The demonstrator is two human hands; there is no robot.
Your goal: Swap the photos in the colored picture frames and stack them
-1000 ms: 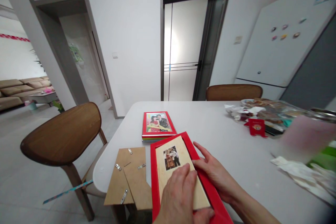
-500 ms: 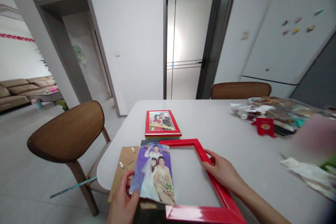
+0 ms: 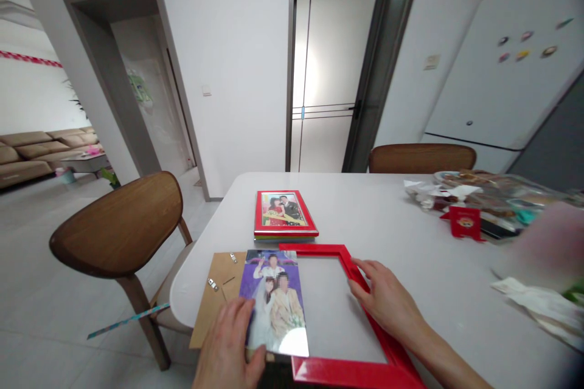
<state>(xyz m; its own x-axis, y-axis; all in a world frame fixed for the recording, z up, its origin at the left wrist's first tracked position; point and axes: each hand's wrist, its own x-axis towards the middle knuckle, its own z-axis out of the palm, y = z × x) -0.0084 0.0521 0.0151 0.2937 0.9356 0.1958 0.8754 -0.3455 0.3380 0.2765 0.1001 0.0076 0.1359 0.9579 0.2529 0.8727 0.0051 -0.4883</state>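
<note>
A large red frame (image 3: 349, 371), with the white table showing through its middle, lies near the front edge. My right hand (image 3: 381, 298) rests on its right side, fingers apart, thumb on the inner edge. A wedding photo (image 3: 276, 298) with a purple background overlaps the frame's left part. My left hand (image 3: 230, 337) lies with spread fingers over the photo's lower left edge. Beneath them to the left is a brown backing board (image 3: 208, 304) with metal clips. A smaller red frame (image 3: 285, 232) holding another photo sits on a stack behind.
On the white table (image 3: 360, 206), a red card (image 3: 465, 223), plastic-wrapped items (image 3: 483, 185) and crumpled tissue (image 3: 533, 302) lie at the right. Wooden chairs stand at the left (image 3: 123, 225) and far side (image 3: 422, 158).
My left hand has moved from pinching the photo's lower left edge to lying over it. The photo now lies flatter and straighter. My right hand's fingers have loosened on the frame.
</note>
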